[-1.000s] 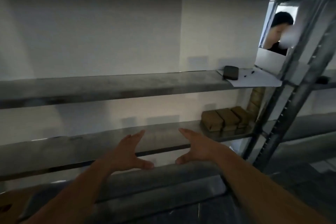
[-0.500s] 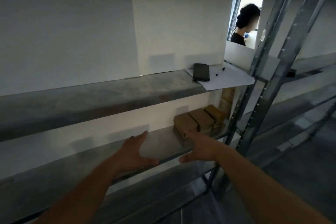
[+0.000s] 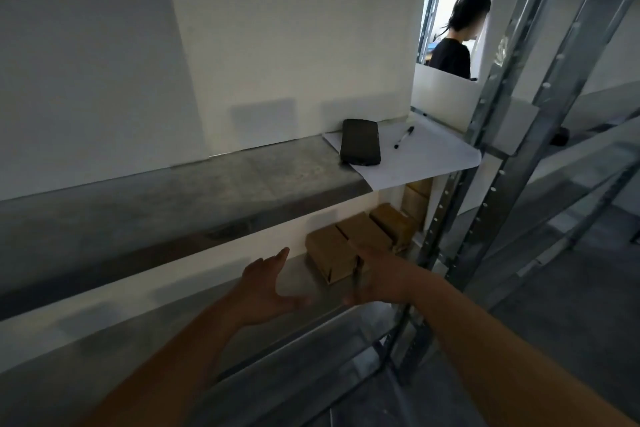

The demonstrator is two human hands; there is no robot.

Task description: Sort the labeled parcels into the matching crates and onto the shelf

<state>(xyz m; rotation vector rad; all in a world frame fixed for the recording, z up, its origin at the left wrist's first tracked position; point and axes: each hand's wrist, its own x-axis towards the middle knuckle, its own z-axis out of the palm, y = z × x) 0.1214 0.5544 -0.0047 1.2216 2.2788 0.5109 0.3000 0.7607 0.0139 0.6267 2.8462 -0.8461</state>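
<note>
Head view, left to right: the left hand (image 3: 263, 284) hangs over the lower shelf (image 3: 145, 333), fingers straight and spread wide, holding nothing. Just to its right stands the nearest parcel (image 3: 330, 255), first in a row of three brown boxes that runs back and rightward toward the steel upright (image 3: 491, 163); each box's long axis points away from the person. The right hand (image 3: 375, 274) is the nearer one, fingers straight and apparently touching that first parcel's right edge, though blur hides the contact. The upper shelf (image 3: 173, 191) overhangs the row, leaving a low gap. On it lie a dark phone-like slab (image 3: 360, 141), a marker (image 3: 403, 137) and a white sheet (image 3: 426, 156). Another person (image 3: 457, 42) stands beyond.
</note>
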